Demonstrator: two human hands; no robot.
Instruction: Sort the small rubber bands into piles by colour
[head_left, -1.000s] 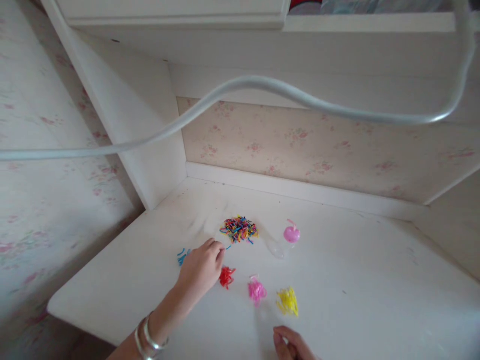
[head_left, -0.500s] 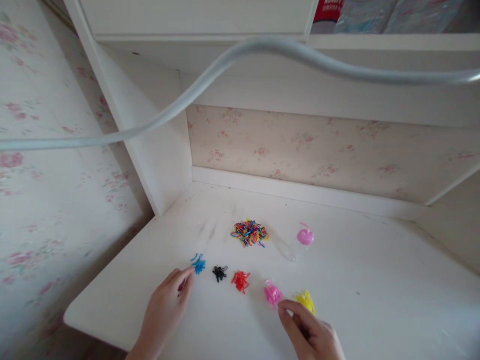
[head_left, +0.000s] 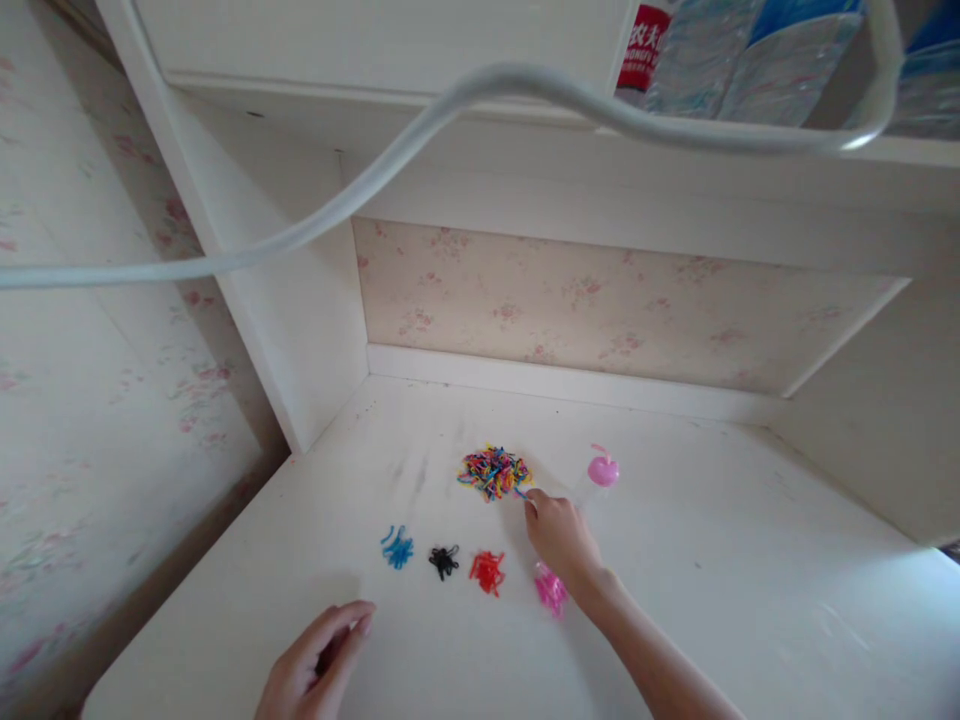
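Note:
A heap of mixed coloured rubber bands (head_left: 493, 470) lies mid-desk. My right hand (head_left: 559, 534) reaches to its right edge, fingertips pinched on a band there. In front lie small sorted piles: blue (head_left: 397, 548), black (head_left: 444, 561), red (head_left: 487, 572) and pink (head_left: 550, 589), the pink one partly under my right wrist. My left hand (head_left: 315, 665) hovers low at the desk's near edge, fingers loosely curled, holding nothing visible. A pink lid (head_left: 603, 470) sits right of the heap.
The white desk (head_left: 720, 570) is boxed in by a white side panel (head_left: 300, 300) at left and floral wallpaper behind. A grey cable (head_left: 420, 130) hangs across the view. Bottled water packs (head_left: 750, 60) rest on the shelf above.
My right hand moved from the pink and yellow piles up to the mixed heap. My left hand drew back from the blue pile toward the desk's near edge. The yellow pile is now hidden.

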